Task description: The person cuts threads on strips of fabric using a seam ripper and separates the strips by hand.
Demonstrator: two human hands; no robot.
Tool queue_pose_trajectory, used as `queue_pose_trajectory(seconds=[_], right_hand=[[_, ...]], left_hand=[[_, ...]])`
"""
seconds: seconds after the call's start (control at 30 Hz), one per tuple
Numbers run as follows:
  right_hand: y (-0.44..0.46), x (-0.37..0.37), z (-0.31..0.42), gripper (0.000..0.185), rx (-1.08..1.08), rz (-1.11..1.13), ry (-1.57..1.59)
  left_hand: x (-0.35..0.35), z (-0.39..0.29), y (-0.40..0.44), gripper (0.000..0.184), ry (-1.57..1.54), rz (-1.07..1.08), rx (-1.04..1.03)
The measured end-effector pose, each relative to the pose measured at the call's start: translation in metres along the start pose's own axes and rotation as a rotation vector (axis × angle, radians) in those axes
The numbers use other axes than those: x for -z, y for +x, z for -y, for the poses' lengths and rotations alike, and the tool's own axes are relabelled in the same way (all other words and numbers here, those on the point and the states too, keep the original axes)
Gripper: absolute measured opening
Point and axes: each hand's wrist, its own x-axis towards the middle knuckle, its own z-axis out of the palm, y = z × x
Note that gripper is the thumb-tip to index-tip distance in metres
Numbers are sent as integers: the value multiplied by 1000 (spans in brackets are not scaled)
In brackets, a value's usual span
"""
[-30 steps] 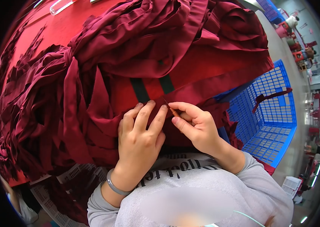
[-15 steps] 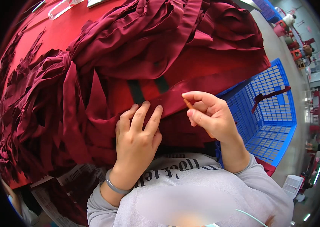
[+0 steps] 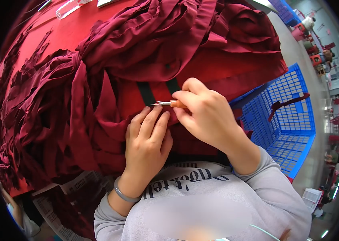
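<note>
My right hand [image 3: 207,110] pinches the orange handle of a seam ripper [image 3: 178,104]. Its metal forked tip points left, just above the fingertips of my left hand. My left hand [image 3: 147,134], with a grey band at the wrist, lies with fingers extended on a maroon fabric strip [image 3: 115,128]. Two dark green stripes [image 3: 146,94] show on the red surface just beyond the fingers. Part of the strip is hidden under both hands.
A large heap of maroon strips [image 3: 145,40] covers much of the red table [image 3: 67,30]. On the right stands a blue plastic basket [image 3: 286,132] with a maroon strip over it. A clear plastic object [image 3: 67,9] lies at the back left. Another person's arm [image 3: 13,207] shows at lower left.
My right hand has moved left and turned, bringing the seam ripper's metal tip over to the left fingertips. My left hand has stayed nearly in place on the fabric.
</note>
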Motion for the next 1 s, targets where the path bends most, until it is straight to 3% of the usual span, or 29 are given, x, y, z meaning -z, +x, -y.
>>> queue_pose_trajectory(seconds=[0.13,0.27,0.3,0.4,0.53,0.57,0.77,1.0], right_hand=[[7,-15,-6,12,11,14,85],[-3,8,3,4,-178,85,596],[-7,15,8,2,-256,141,736],[-19,15,6,3,-191,133,834],[-29,17,10,8,-184,92,856],[-31,14,10,10,-168,72,865],[-35,3,13,7,-6,-70,828],[-33,26,14,12,-177,168,812]], left_hand=[[3,3,-1,41,-130,-46,23],[18,-1,4,57,-132,-116,81],[28,-4,8,69,-173,-13,85],[51,-10,18,79,-412,355,106],[54,-6,21,40,-441,270,146],[52,-11,23,14,-436,189,148],[52,-9,15,9,-516,136,115],[54,-12,14,8,-581,92,129]])
